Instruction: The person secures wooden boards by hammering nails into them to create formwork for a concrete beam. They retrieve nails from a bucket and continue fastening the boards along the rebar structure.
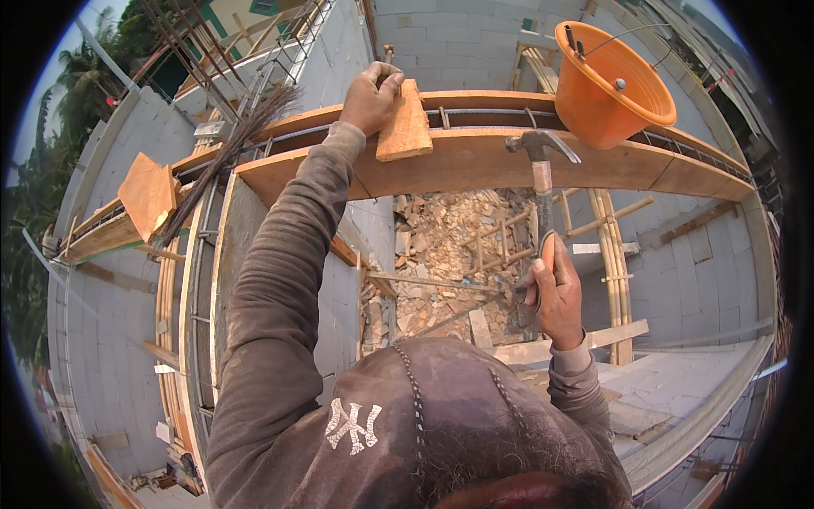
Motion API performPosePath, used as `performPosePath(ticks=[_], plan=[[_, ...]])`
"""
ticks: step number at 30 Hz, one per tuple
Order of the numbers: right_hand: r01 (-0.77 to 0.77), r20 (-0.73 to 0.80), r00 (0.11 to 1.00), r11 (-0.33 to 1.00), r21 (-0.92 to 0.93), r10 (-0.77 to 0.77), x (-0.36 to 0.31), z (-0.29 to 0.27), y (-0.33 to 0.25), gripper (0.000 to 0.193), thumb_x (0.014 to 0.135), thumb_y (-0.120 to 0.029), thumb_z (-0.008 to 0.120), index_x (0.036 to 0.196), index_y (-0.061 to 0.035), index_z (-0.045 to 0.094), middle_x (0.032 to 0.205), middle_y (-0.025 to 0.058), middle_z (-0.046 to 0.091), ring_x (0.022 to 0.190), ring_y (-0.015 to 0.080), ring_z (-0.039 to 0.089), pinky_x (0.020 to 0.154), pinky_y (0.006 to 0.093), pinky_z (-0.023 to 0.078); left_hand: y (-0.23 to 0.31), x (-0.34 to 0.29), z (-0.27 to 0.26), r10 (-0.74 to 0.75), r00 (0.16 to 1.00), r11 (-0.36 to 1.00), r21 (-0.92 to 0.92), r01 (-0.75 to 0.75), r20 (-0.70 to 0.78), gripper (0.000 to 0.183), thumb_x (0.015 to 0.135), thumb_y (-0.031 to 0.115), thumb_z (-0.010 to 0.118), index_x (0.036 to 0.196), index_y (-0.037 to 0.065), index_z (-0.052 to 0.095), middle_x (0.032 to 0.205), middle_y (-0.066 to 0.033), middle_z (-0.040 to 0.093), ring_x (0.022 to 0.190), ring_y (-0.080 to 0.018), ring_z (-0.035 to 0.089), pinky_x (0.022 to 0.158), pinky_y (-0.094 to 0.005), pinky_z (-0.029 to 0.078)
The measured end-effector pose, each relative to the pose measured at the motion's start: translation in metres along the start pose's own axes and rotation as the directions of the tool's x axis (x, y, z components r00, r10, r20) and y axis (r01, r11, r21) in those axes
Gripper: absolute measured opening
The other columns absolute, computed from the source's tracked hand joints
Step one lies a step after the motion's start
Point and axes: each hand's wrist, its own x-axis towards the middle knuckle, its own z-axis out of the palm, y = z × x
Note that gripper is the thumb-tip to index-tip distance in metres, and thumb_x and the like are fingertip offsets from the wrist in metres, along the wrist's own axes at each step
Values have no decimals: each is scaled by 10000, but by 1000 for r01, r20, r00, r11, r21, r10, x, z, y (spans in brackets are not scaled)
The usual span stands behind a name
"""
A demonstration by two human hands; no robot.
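My right hand is closed round the lower handle of a claw hammer, held upright with its metal head near the front board of a wooden beam form. Out ahead, my left hand has its fingers bent at the upper left edge of a short wooden board. This board lies across the top of the form, bridging its two side planks. Whether the left fingers also hold something small, such as a nail, is hidden.
An orange bucket with a wire handle stands on the form at the right. Thin rods are bundled at the left, near another wooden board. Far below lies rubble, between grey block walls and bamboo poles.
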Motion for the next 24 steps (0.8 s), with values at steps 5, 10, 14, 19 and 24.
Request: performPosePath(ticks=[5, 10, 14, 19, 24], plan=[[143, 127, 985, 965, -220, -117, 26, -2, -28, 502, 1124, -186, 530, 1550, 67, 454, 953, 28, 612, 783, 103, 540, 707, 273, 480, -3, -6, 4, 36, 996, 999, 25, -34, -81, 218, 1068, 212, 651, 1099, 0, 692, 948, -106, 743, 888, -184, 694, 833, -347, 558], [266, 178, 959, 913, -309, -220, 53, 13, -57, 474, 1133, -211, 522, 1535, 37, 483, 942, 102, 651, 767, 150, 593, 720, 317, 509, -8, -7, 4, 80, 991, 995, 60, -74, -103, 210, 1068, 216, 647, 1113, 16, 694, 967, -119, 747, 898, -216, 705, 840, -364, 559], [385, 220, 922, 826, -412, -320, 84, 25, -67, 451, 1126, -220, 538, 1514, 9, 507, 966, 203, 701, 768, 251, 680, 744, 384, 533, -4, -9, 6, 54, 992, 998, 38, -50, -110, 209, 1067, 221, 644, 1119, 26, 699, 994, -142, 752, 922, -256, 720, 859, -381, 563], [398, 263, 914, 804, -442, -308, 104, 36, -79, 411, 1110, -206, 556, 1459, 10, 540, 996, 239, 712, 813, 363, 707, 758, 412, 534, -4, -8, 6, 48, 993, 997, 59, -42, -110, 208, 1054, 216, 655, 1126, 28, 707, 1017, -165, 750, 951, -280, 729, 882, -392, 564], [482, 310, 876, 701, -526, -370, 132, 42, -94, 333, 1074, -173, 578, 1327, 42, 597, 931, 235, 694, 824, 389, 689, 762, 446, 524, -15, -5, 7, 89, 991, 984, 165, -70, -105, 216, 1039, 219, 669, 1114, 23, 720, 1052, -174, 755, 982, -303, 733, 901, -407, 561]])
